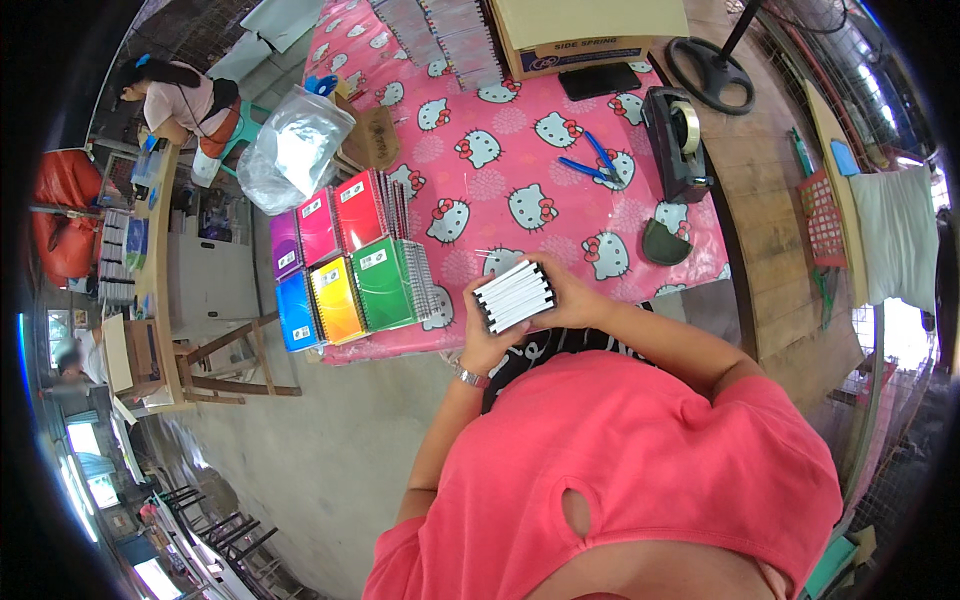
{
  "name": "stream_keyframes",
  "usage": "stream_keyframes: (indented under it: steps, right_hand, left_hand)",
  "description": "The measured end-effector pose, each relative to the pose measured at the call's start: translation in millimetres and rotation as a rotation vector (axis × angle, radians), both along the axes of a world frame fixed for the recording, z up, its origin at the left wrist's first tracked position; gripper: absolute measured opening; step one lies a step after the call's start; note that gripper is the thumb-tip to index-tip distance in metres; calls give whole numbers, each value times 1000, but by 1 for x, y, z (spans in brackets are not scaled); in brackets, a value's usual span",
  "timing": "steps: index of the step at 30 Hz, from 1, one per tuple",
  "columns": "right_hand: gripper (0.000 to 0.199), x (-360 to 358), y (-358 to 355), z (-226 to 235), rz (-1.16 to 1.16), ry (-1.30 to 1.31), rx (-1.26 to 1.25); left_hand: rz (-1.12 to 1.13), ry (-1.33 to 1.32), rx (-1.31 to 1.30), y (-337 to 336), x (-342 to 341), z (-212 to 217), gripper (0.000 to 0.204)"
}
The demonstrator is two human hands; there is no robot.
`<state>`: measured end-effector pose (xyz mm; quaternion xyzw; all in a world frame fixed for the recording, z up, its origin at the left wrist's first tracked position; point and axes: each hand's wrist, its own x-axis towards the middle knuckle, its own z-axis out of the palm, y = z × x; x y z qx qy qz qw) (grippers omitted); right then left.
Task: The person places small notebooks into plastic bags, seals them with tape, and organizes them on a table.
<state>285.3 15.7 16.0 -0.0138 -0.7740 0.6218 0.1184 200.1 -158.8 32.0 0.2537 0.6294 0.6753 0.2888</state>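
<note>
Both my hands hold a compact stack of small notebooks [513, 297] just over the table's near edge. White page edges face up, with black bits along the ends. My left hand [484, 330], with a watch at its wrist, is closed round the left side; my right hand [566, 294] grips the right side. To the left on the table stand spiral notebooks in two rows: a purple one [285, 243], a pink one [319, 226] and a red one [361, 211] behind, a blue one [296, 312], a yellow one [338, 300] and a green one [387, 285] in front.
A pink patterned cloth covers the table [500, 160]. On it lie blue-handled pliers [600, 166], a tape dispenser [678, 148], a dark green pouch [664, 243], a black phone [598, 82], a cardboard box [585, 30] and clear plastic bags [293, 150]. Another person [190, 105] sits far left.
</note>
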Motion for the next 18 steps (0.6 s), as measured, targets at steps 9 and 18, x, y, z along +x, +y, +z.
stream_keyframes:
  steps: [9, 18]
  right_hand:
    - [85, -5, -9, -4, -21, 186, 81]
    - [85, -4, -14, -1, 24, 73, -27]
  left_hand:
    - [-42, 180, -45, -12, -10, -12, 83]
    - [-22, 132, 50, -11, -5, -16, 79]
